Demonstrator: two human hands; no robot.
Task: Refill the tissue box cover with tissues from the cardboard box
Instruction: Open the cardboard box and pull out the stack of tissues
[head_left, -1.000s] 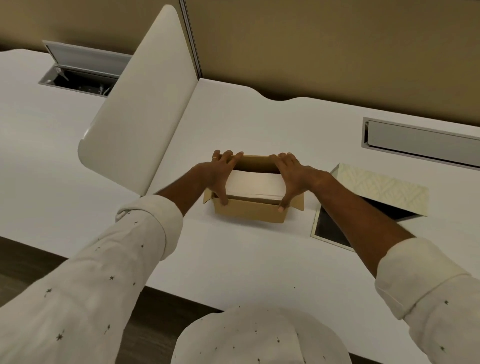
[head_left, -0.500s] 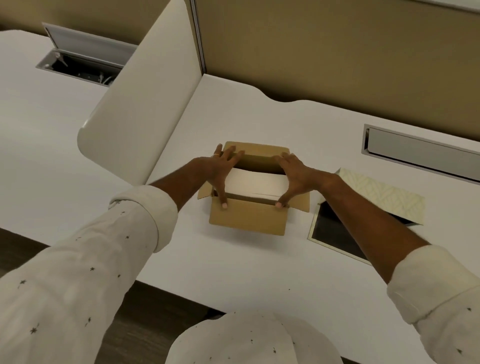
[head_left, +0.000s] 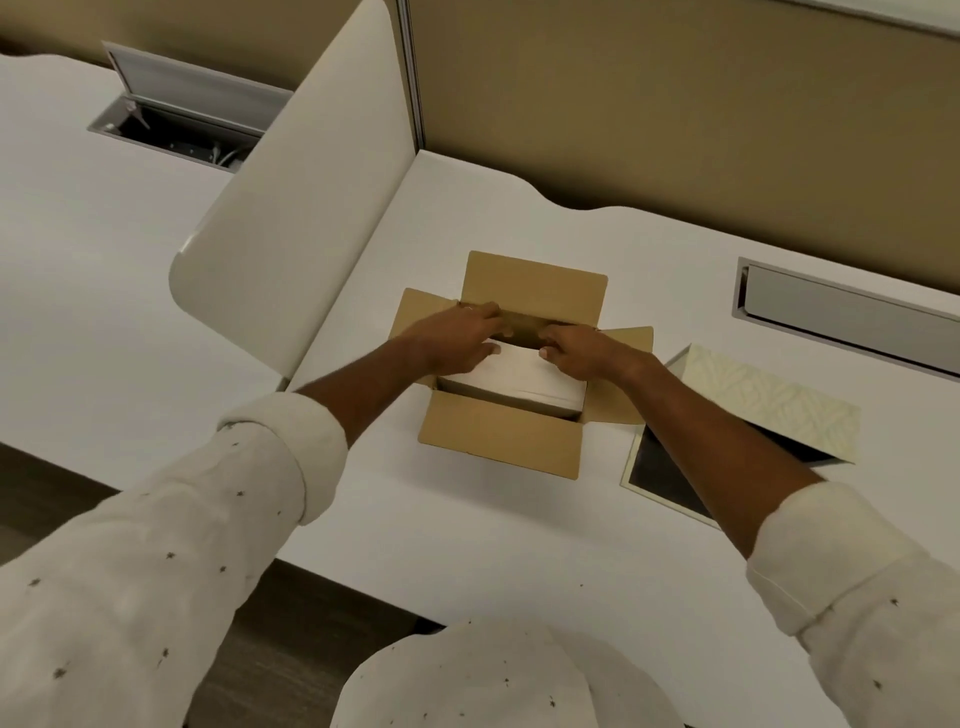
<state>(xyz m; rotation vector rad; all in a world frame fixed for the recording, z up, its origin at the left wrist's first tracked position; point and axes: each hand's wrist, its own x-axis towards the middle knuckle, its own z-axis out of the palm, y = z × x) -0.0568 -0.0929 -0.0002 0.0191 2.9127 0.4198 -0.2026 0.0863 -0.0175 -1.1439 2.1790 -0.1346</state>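
1. Both hands reach into one open cardboard box at the middle of a white desk. The left hand lies with fingers spread and curled over the far left part of a white stack of tissues inside the box, touching it. The right hand does the same on the far right part, thumb on top. Whether either has a firm grip cannot be told.
2. Compared with half a second ago, the hands have moved from the box's two ends toward each other, and now nearly meet at the far edge of the stack. All four box flaps now lie spread open.
3. The stack sits low inside the box, its near edge visible above the front wall.
4. One tissue box cover, pale with a faint pattern, lies just right of the box, its dark open underside facing the viewer, partly hidden by the right forearm.
5. Further out: one curved white divider panel at left, and two metal cable hatches, one open at far left, one closed at right.
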